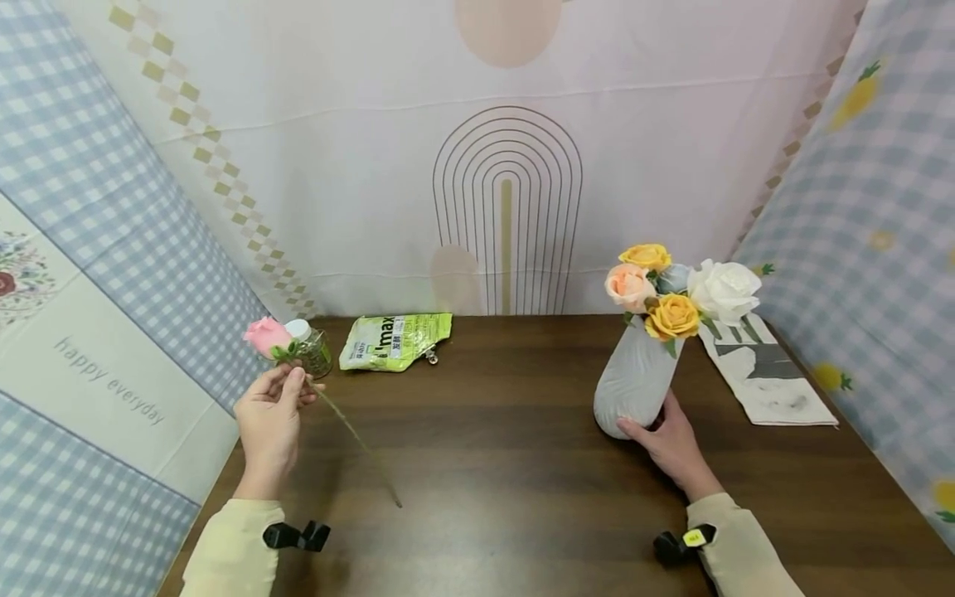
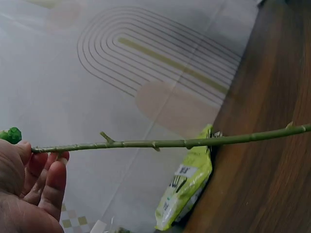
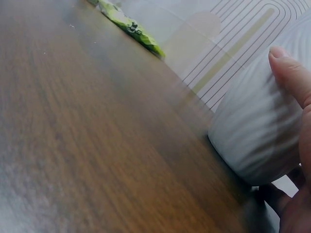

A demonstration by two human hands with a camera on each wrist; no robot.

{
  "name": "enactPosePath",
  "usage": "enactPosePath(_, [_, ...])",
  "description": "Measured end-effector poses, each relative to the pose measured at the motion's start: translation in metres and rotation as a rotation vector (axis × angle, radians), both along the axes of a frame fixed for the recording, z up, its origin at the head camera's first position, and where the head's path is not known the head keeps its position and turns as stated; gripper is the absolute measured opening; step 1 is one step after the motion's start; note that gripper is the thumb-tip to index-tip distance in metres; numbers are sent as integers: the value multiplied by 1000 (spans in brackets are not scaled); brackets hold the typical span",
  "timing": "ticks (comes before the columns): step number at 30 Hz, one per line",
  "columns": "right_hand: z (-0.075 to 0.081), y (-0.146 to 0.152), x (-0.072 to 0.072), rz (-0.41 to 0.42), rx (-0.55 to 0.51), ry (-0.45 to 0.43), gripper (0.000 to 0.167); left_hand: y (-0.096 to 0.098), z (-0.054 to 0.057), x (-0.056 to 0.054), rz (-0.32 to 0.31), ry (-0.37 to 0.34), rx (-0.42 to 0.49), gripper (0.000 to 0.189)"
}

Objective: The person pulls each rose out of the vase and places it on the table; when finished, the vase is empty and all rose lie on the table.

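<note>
My left hand (image 1: pixel 272 419) pinches a pink artificial rose (image 1: pixel 267 337) by its stem, just below the bloom. The long green stem (image 2: pixel 170 143) slants down to the right over the table and shows short thorn-like stubs. On the right, a white ribbed vase (image 1: pixel 632 383) holds several artificial roses: yellow roses (image 1: pixel 673 317), a peach rose (image 1: pixel 629 286), a grey-blue rose (image 1: pixel 674 279) and a large white rose (image 1: pixel 724 290). My right hand (image 1: pixel 675 444) grips the vase low near its base, thumb on the front; its other fingers are mostly hidden behind it.
A glass jar (image 1: pixel 319 355) with a white lid stands behind the rose at the back left. Beside it lies a green and white pouch (image 1: pixel 395 342) against the patterned backdrop. A printed cloth (image 1: pixel 768 373) lies right of the vase on the brown wooden table (image 1: pixel 485 464).
</note>
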State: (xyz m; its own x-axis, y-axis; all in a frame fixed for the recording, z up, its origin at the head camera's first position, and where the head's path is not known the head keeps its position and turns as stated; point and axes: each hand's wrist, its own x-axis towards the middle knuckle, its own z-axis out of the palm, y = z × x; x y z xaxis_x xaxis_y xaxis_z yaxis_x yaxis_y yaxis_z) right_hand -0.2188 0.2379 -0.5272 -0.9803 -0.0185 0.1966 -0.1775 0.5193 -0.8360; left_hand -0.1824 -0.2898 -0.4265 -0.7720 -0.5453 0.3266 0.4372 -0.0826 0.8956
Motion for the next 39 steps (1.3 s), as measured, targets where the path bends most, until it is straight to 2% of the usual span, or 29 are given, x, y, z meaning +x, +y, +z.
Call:
enactPosePath(4, [13, -5, 6, 6, -7, -5, 83, -7, -1, -12, 6, -8, -76, 30])
enactPosePath(7, [19, -7, 10, 15, -19, -7, 82, -10, -5, -22, 7, -48, -154, 32])
enactPosePath(12, [6, -3, 4, 9, -22, -11, 84, -14, -19, -33, -8, -181, -285, 32])
enactPosePath(17, [-7, 2, -3, 2, -26, 8, 85, -8, -28, -31, -30, -275, -413, 26])
enactPosePath(21, [-8, 3, -4, 5, -37, 14, 85, -3, -38, -27, -46, -301, -490, 21])
enactPosePath(25, [-9, 3, -3, 2, -38, 8, 86, -8, -64, -31, -74, -326, -528, 18])
enactPosePath(28, [-10, 2, -3, 2, -36, 2, 86, -17, -85, -35, -107, -374, -549, 18])
enactPosePath(30, [-10, 2, -2, 1, -30, 1, 86, -21, -95, -37, -133, -405, -563, 19])
enactPosePath(33, [-9, 2, -2, 2, -29, 3, 86, -26, -102, -38, -175, -437, -590, 21])
enactPosePath(39, [-8, 3, -3, 9, -37, -6, 88, -29, -104, -38, -237, -472, -588, 25])
